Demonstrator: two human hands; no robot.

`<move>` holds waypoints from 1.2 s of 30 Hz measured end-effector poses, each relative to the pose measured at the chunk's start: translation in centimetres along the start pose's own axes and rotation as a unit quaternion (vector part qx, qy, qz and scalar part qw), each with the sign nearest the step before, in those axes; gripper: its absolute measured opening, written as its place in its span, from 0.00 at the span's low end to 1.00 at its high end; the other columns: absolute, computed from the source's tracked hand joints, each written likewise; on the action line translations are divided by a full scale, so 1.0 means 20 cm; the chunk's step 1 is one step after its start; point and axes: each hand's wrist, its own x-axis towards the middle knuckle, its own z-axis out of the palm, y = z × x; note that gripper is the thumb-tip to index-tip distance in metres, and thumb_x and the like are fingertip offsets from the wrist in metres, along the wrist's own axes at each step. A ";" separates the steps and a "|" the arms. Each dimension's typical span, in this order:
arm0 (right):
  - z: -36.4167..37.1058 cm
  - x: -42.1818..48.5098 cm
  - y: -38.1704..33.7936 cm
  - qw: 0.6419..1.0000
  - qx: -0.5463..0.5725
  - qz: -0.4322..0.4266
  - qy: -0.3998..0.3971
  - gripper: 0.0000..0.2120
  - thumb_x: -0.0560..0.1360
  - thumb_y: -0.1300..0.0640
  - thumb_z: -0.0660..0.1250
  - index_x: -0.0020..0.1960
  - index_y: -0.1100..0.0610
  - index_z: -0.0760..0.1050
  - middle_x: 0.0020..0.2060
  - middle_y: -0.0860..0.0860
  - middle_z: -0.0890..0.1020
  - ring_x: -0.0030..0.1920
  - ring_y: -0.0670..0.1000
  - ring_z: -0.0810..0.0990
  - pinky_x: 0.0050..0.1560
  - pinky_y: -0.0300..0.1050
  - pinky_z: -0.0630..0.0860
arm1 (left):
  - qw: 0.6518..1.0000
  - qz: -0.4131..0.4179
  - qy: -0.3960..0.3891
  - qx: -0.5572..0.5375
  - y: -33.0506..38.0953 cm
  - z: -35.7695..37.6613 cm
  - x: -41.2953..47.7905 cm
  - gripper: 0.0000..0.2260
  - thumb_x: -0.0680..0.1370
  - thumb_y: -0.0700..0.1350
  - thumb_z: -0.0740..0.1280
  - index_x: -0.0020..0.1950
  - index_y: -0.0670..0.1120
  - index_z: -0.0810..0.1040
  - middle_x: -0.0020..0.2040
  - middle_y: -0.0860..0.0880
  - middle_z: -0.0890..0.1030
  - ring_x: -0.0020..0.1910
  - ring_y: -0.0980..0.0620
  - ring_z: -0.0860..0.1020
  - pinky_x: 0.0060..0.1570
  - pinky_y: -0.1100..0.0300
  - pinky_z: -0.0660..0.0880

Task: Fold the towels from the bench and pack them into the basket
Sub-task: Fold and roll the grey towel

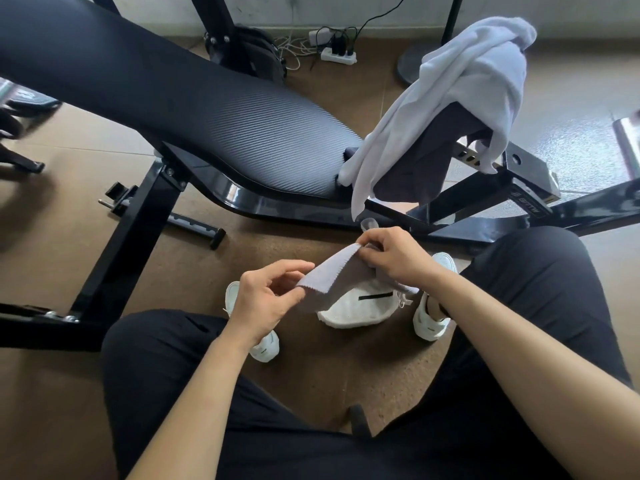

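Centrally, head view: two hands hold one small grey towel (332,277) above the floor, in the middle of the frame. The left hand (266,301) pinches the towel's lower left corner between thumb and forefinger. The right hand (398,254) grips its upper corner with curled fingers.

Towels number three in all. The other two lie heaped on the end of the bench (207,98) at upper right: one white towel (467,81) draped over one dark grey towel (415,168).

One white basket (346,322) sits on the brown floor at lower centre, partly covered by the held towel and set between the person's two white shoes (265,348). A short black bar marks the basket; no letters can be read on it.

One black padded bench runs from upper left to centre right. Its frame carries a white logo (530,206) at right, inverted and too small to read.

One white power strip (337,57) with several plugs lies at top centre, near one round stand base (410,65).
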 end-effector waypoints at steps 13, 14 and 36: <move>0.01 -0.02 0.01 0.986 0.161 0.046 0.007 0.06 0.79 0.62 0.70 0.54 0.58 0.85 0.40 0.58 0.83 0.36 0.48 0.78 0.36 0.36 0.78 | 0.964 -0.151 0.120 -0.183 -0.04 0.07 0.07 0.06 0.81 0.43 0.70 0.44 0.48 0.85 0.40 0.48 0.85 0.44 0.51 0.82 0.45 0.58 0.79; 0.02 -0.04 -0.01 0.977 0.207 0.046 -0.002 0.07 0.79 0.64 0.70 0.54 0.59 0.85 0.40 0.58 0.83 0.37 0.49 0.79 0.37 0.37 0.79 | 0.959 -0.167 0.124 -0.194 -0.04 0.07 0.07 0.08 0.81 0.41 0.69 0.44 0.48 0.85 0.40 0.48 0.85 0.45 0.51 0.82 0.47 0.56 0.79; 0.13 -0.07 -0.12 0.988 0.136 -0.062 0.040 0.03 0.75 0.61 0.75 0.49 0.58 0.85 0.39 0.50 0.87 0.40 0.52 0.86 0.43 0.47 0.84 | 0.980 -0.074 0.015 -0.183 0.01 0.18 0.06 0.13 0.81 0.37 0.69 0.60 0.52 0.84 0.55 0.52 0.87 0.60 0.52 0.83 0.61 0.53 0.80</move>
